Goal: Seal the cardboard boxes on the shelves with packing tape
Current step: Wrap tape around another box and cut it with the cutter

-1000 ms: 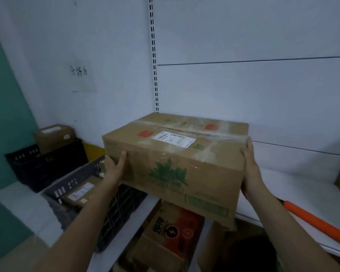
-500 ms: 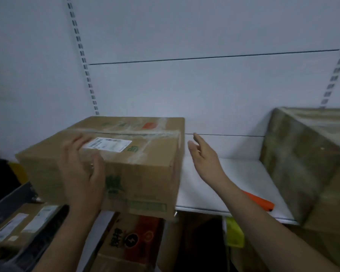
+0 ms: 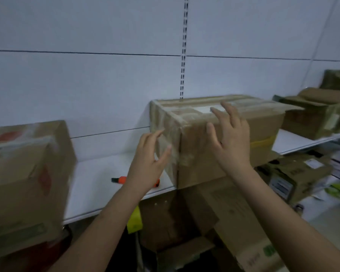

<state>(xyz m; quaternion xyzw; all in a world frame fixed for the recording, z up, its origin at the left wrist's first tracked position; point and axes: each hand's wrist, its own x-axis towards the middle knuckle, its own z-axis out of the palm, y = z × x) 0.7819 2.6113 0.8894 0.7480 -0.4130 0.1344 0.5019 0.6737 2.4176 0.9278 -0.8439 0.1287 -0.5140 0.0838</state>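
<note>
Two hands spread, fingers apart, holding nothing: left hand [image 3: 148, 163] beside taped end of cardboard box [image 3: 214, 138], right hand [image 3: 231, 138] against its front, contact unclear. Box sits on shelf [image 3: 98, 179], overhanging edge. Risk: careless pull tips it off. White label [image 3: 206, 109] under right fingertips, unreadable, blurred.

The white shelf [image 3: 98, 173] carries three cardboard boxes [image 3: 214, 138] (tape-wrapped) and an orange tool [image 3: 122, 180].
</note>
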